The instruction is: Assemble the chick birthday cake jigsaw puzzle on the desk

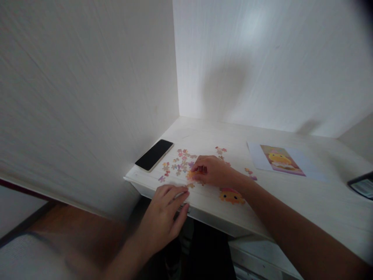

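Loose jigsaw puzzle pieces (183, 165) in pink, purple and yellow lie scattered on the white table. My right hand (214, 170) is over their right side, fingers curled in a pinch at a yellow-orange puzzle piece (190, 175); the fingertips partly hide it. At the table's front edge rests my left hand (166, 210), fingers stretched and thumb apart, with nothing visible in it. One puzzle piece (190, 186) lies just beyond its fingertips. Beneath my right forearm is a joined puzzle section (231, 195) showing a yellow face with dark eyes and a pink top, partly covered.
A phone (155, 154) with a dark screen lies at the left by the side panel. To the right is a paper sheet (253, 155) with a printed picture (281, 159) of a yellow toy. A dark-edged object (363, 184) sits at the far right. White panels enclose the table (326, 210).
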Demonstrator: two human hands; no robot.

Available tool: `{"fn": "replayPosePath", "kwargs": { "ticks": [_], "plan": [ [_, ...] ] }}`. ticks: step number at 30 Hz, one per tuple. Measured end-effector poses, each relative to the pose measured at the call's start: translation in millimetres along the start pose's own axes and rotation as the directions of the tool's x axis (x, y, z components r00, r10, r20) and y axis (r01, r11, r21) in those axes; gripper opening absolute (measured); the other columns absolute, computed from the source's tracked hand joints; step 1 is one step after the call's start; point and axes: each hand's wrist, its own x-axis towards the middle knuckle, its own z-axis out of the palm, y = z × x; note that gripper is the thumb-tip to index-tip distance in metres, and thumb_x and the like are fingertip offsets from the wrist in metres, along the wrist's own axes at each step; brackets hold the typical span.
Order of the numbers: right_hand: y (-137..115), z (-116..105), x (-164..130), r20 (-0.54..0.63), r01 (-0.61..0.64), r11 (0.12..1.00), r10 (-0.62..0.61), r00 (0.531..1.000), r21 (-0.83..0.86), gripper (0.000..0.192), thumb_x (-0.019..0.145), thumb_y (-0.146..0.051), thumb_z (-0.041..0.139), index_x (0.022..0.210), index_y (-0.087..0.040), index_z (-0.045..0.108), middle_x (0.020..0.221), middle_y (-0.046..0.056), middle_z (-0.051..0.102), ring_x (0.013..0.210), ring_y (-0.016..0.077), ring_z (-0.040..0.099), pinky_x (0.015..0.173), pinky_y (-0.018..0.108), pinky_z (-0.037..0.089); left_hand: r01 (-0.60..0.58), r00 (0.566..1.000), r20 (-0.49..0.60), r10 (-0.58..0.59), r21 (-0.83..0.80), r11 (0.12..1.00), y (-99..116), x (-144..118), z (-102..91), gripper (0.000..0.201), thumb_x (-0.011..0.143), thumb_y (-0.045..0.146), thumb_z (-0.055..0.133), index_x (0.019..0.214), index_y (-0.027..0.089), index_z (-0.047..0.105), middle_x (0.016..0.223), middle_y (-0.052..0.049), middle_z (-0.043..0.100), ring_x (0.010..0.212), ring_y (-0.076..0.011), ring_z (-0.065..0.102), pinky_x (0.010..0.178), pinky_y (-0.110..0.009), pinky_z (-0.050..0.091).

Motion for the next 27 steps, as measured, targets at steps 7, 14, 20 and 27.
{"fn": "replayPosePath", "kwargs": {
  "ticks": [7, 14, 20, 27],
  "plan": [
    [3.3, -11.7, 2.5, -0.162, -0.049, 0.999, 0.052, 0.985, 0.025, 0.018, 0.081, -0.022, 0.062, 0.096, -0.016, 0.071, 0.083, 0.005, 0.069, 0.069, 0.0126, 0.059, 0.066, 0.025, 0.045, -0.008, 0.997, -0.073, 0.01, 0.03, 1.0, -14.9, -3.2, -7.5, 0.029, 0.088, 0.013, 0.056, 0.115, 0.021, 0.062, 0.114, -0.009, 0.065, 0.106, -0.0232, 0.058, 0.096, -0.045, 0.046],
    [24.2, -31.5, 6.0, -0.608, -0.159, 0.987, 0.11, 0.787, -0.028, 0.023, 0.082, -0.014, 0.051, 0.096, -0.016, 0.069, 0.086, 0.007, 0.065, 0.07, 0.015, 0.058, 0.067, 0.028, 0.046, 0.13, 0.985, -0.138, -0.108, 0.158, 0.979, -51.0, -1.0, -30.8, 0.018, 0.089, 0.023, 0.058, 0.104, 0.019, 0.068, 0.108, -0.009, 0.068, 0.101, -0.023, 0.062, 0.093, -0.044, 0.05],
    [40.8, -40.4, 4.3, -0.734, -0.221, 0.974, 0.189, 0.652, 0.055, 0.029, 0.077, -0.011, 0.047, 0.097, -0.016, 0.067, 0.094, 0.009, 0.065, 0.074, 0.0167, 0.059, 0.071, 0.031, 0.049, 0.082, 0.997, -0.023, -0.079, 0.169, 0.982, -66.1, 2.5, -38.3, 0.019, 0.09, 0.028, 0.056, 0.097, 0.021, 0.073, 0.105, -0.006, 0.072, 0.096, -0.0221, 0.066, 0.088, -0.042, 0.054],
    [72.7, -59.9, 1.1, -0.757, -0.289, 0.915, 0.397, 0.52, 0.281, 0.031, 0.075, -0.016, 0.047, 0.098, -0.016, 0.067, 0.095, 0.009, 0.067, 0.076, 0.0169, 0.06, 0.073, 0.032, 0.051, 0.085, 0.996, -0.052, -0.076, 0.196, 0.977, -72.1, 6.7, -43.4, 0.027, 0.089, 0.042, 0.055, 0.087, 0.024, 0.075, 0.098, -0.005, 0.074, 0.089, -0.0222, 0.069, 0.083, -0.038, 0.057]
  ]
}}
